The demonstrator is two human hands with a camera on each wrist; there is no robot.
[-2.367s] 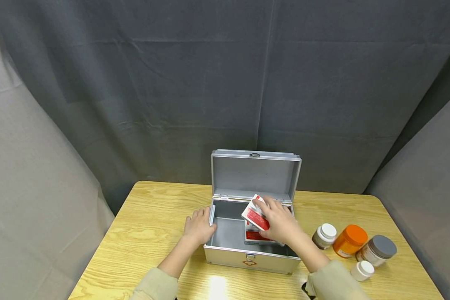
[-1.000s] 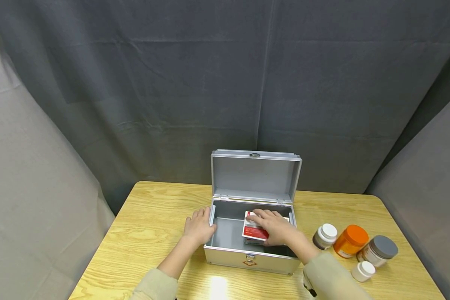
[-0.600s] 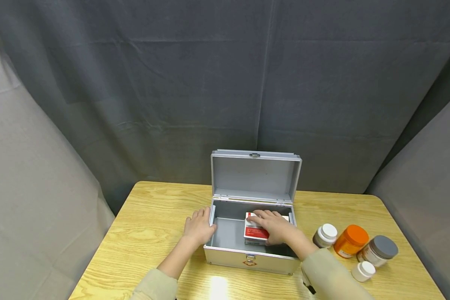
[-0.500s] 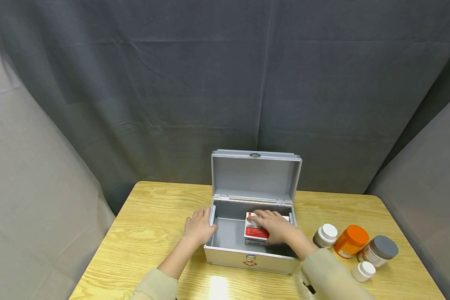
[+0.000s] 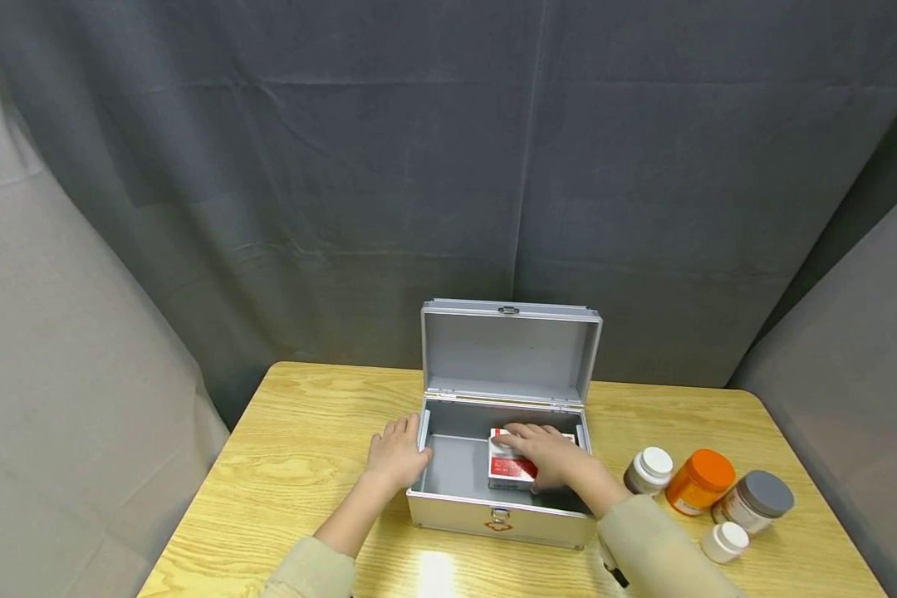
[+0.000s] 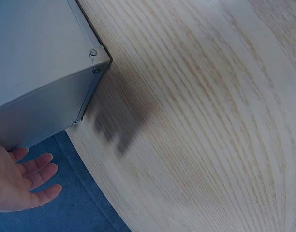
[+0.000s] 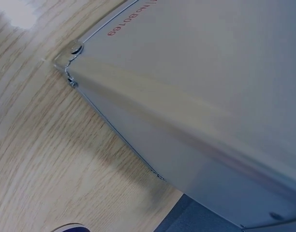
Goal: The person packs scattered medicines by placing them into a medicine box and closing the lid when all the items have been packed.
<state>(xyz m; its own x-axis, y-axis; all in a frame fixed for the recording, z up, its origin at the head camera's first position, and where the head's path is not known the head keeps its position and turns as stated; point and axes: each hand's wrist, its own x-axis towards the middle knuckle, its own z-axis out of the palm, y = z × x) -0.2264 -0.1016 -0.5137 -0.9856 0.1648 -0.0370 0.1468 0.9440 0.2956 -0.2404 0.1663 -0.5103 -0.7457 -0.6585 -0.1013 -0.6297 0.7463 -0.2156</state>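
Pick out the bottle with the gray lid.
The rightmost bottle; the orange bottle is orange-lidded, the leftmost bottle and smallest bottle white-lidded.

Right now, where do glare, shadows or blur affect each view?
Head: bright glare patch on the table, in front of the case. Left wrist: soft, finger-like shadow beside the case, colours cooler than the head view's. Right wrist: another glare patch at top left, the case's edge blurring toward the right.
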